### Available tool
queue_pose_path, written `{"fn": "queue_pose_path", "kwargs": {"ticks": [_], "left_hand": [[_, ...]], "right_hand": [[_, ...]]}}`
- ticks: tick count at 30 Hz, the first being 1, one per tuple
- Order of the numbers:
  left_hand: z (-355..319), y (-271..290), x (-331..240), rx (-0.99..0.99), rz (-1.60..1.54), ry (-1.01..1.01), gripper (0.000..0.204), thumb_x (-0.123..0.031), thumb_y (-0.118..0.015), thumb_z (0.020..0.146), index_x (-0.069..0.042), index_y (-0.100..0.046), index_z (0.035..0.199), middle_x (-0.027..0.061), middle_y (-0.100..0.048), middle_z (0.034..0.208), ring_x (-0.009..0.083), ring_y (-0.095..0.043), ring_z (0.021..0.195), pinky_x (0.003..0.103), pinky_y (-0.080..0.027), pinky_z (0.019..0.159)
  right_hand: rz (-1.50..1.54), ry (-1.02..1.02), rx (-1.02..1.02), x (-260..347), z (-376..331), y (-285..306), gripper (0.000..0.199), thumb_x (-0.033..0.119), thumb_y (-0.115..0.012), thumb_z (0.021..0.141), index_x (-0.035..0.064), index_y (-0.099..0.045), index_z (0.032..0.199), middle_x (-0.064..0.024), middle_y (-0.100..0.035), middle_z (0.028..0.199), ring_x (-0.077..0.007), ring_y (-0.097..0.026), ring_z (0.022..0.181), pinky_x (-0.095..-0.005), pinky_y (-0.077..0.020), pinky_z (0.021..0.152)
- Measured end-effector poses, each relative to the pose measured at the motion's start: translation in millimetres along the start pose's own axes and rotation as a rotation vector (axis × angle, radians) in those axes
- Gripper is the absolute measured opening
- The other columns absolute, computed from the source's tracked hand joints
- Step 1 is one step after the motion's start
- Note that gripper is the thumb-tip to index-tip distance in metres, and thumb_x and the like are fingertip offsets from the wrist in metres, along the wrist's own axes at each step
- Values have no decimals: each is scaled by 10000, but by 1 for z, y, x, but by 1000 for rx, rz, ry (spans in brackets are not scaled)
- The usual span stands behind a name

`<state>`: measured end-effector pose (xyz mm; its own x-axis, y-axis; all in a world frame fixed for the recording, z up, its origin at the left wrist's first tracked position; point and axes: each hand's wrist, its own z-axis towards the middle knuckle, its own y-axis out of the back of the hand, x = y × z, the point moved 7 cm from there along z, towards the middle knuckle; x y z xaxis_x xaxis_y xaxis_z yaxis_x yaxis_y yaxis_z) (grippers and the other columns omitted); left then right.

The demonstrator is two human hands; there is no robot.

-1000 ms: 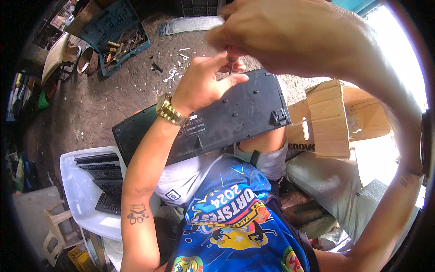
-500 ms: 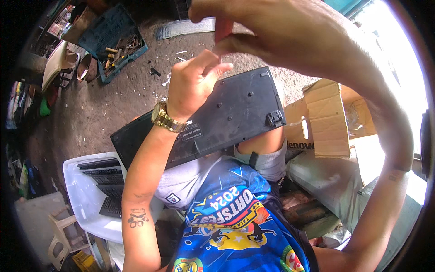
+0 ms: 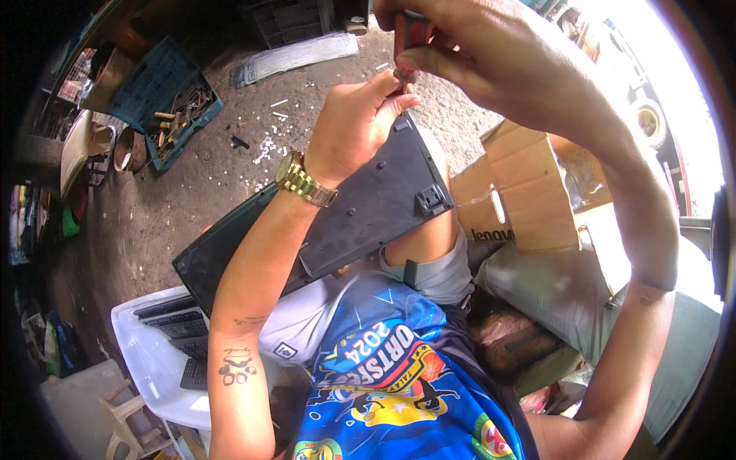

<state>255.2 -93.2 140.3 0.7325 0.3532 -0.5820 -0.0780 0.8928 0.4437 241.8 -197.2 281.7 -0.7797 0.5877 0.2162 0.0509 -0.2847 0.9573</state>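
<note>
A screwdriver (image 3: pixel 414 32) with a red and dark handle stands nearly upright above the far edge of a black computer keyboard. My right hand (image 3: pixel 468 50) is closed around its handle from above. Thumb and fingers of my left hand (image 3: pixel 356 130) pinch close beneath the handle, by the shaft, and hide the tip. The keyboard (image 3: pixel 360 218) lies underside up across my lap, showing small round screw points and a foot at its right corner. My left forearm crosses over it, with a gold watch (image 3: pixel 305 180) at the wrist.
At my left a white plastic bin (image 3: pixel 146 368) holds several black keyboards (image 3: pixel 176 322). A cardboard box (image 3: pixel 529 184) stands at my right. On the floor ahead are an open teal toolbox (image 3: pixel 172 115), white scraps (image 3: pixel 268 146) and a pale flat strip (image 3: pixel 299 57).
The red screwdriver handle is now more plainly in view in my right hand. My left fingers have come up against it just below the handle. The whole view has shifted slightly.
</note>
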Motion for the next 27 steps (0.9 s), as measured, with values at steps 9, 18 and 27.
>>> {"fn": "queue_pose_path", "kwargs": {"ticks": [9,18,27], "left_hand": [[-1,-10,5,45,63,-12,144,-111,-771,928,-47,-690,1027,104,-758,836,225,-765,735,329,-555,626],[-6,-17,11,40,-90,-11,121,-32,-656,976,-19,-612,1088,201,-729,948,386,-730,869,419,-573,682],[-8,-14,18,37,-18,26,150,-101,-750,948,-27,-656,1038,124,-770,873,260,-778,803,347,-581,668]], "right_hand": [[39,-49,36,3,1,3,147,119,-568,1020,25,-497,1107,-145,-667,733,-333,-696,648,-462,-542,604],[-70,-138,-13,6,10,9,305,286,-685,994,2,-604,1071,-159,-704,722,-318,-731,683,-429,-566,632],[-287,-161,258,5,16,4,224,262,-598,1049,41,-612,1087,-124,-664,744,-294,-661,675,-464,-538,683]]}}
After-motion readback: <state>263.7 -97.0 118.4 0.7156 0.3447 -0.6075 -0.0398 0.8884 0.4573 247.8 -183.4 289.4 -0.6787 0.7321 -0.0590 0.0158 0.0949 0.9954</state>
